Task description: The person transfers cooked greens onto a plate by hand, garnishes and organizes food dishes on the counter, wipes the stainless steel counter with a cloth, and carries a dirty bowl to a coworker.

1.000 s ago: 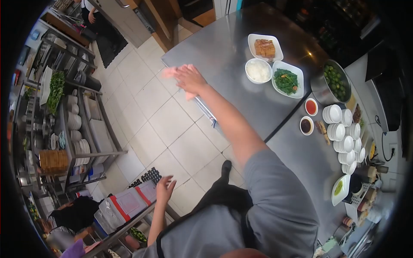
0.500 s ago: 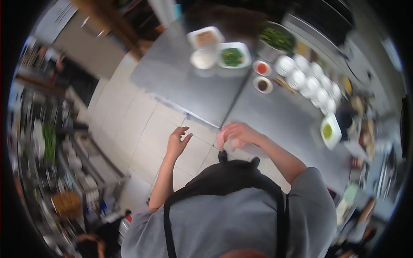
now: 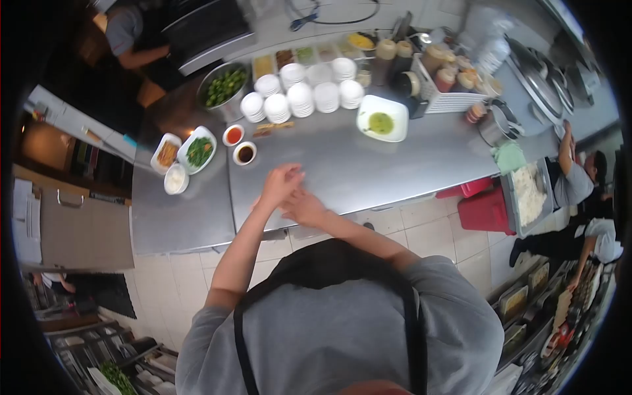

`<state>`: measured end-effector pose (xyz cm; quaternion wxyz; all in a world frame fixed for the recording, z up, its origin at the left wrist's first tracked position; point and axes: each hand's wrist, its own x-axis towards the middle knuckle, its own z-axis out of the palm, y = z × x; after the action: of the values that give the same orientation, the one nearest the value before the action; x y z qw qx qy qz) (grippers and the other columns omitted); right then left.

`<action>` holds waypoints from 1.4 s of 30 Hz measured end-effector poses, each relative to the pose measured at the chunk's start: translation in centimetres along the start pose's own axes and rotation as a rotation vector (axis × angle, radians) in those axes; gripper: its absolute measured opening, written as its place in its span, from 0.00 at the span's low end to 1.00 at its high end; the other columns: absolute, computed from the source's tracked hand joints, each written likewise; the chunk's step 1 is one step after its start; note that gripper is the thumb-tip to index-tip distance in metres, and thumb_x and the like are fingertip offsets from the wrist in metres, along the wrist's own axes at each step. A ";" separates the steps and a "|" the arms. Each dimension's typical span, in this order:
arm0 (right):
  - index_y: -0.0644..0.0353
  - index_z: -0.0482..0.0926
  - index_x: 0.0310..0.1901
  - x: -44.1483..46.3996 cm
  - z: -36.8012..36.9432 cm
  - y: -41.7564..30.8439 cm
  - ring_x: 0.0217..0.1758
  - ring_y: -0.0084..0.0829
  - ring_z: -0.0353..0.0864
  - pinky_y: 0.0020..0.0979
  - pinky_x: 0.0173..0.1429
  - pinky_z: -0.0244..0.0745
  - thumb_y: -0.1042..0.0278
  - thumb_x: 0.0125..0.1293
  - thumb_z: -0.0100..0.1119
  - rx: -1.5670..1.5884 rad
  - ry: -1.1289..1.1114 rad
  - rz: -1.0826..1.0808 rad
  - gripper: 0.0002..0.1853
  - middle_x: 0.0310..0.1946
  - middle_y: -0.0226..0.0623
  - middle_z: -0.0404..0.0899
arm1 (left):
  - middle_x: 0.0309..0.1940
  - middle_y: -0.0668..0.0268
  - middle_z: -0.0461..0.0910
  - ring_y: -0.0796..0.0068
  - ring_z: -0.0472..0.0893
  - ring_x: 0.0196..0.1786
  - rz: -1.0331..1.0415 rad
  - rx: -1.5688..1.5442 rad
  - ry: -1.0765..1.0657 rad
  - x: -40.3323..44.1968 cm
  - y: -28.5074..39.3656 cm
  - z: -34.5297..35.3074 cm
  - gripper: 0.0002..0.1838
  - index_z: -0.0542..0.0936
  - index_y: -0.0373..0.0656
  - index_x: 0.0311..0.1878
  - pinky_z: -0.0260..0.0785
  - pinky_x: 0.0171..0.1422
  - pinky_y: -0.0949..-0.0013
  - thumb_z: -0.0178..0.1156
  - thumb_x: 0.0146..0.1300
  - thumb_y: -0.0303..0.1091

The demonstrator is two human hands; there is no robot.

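My left hand (image 3: 282, 184) and my right hand (image 3: 305, 209) meet above the front edge of the steel counter (image 3: 355, 174). The left one lies over the right one's fingers, which hides part of them. Both look empty, with fingers loosely bent and apart. Beyond them stand a small bowl of dark sauce (image 3: 245, 153) and a small bowl of red sauce (image 3: 233, 135). To the left sit a dish of greens (image 3: 200, 151), a dish of orange-brown food (image 3: 166, 153) and a bowl of white food (image 3: 176, 178).
Stacks of white bowls (image 3: 300, 99) line the counter's back, beside a metal pot of greens (image 3: 224, 89). A white dish with green sauce (image 3: 382, 120) and a bottle basket (image 3: 454, 99) stand right. A red bin (image 3: 484, 214) is below. Other people work at both sides.
My view has swung right, facing the counter. My hands were apart, the right one with a pink cloth-like thing; now they touch and the pink thing is out of sight.
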<state>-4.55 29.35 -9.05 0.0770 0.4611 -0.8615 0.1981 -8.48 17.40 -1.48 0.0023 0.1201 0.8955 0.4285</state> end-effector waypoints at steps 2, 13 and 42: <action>0.51 0.64 0.59 -3.5 -3.1 4.3 0.67 0.45 0.49 0.45 0.66 0.47 0.52 0.60 0.47 -0.039 0.024 0.176 0.26 0.62 0.41 0.57 | 0.36 0.59 0.78 0.72 0.79 0.33 -0.133 -0.204 -0.129 5.0 1.5 3.4 0.18 0.76 0.39 0.45 0.72 0.36 0.69 0.62 0.53 0.37; 0.63 0.54 0.63 -40.6 -17.5 34.9 0.66 0.47 0.53 0.45 0.67 0.45 0.57 0.63 0.45 -0.595 0.332 0.961 0.30 0.62 0.48 0.57 | 0.45 0.58 0.74 0.64 0.79 0.43 -0.647 -0.965 -0.279 17.3 4.3 16.7 0.21 0.64 0.40 0.56 0.75 0.46 0.62 0.52 0.60 0.32; 0.64 0.58 0.60 -9.9 -5.7 6.9 0.68 0.47 0.47 0.42 0.68 0.48 0.63 0.51 0.56 0.320 -0.111 0.139 0.34 0.64 0.46 0.50 | 0.42 0.55 0.75 0.61 0.80 0.41 -0.693 -1.090 0.400 -14.6 7.4 5.6 0.23 0.66 0.30 0.54 0.77 0.44 0.63 0.47 0.52 0.21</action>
<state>-4.96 42.68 -8.90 -0.0592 0.4171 -0.8517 0.3119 7.90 22.99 -0.76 0.0340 -0.2741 0.5212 0.8075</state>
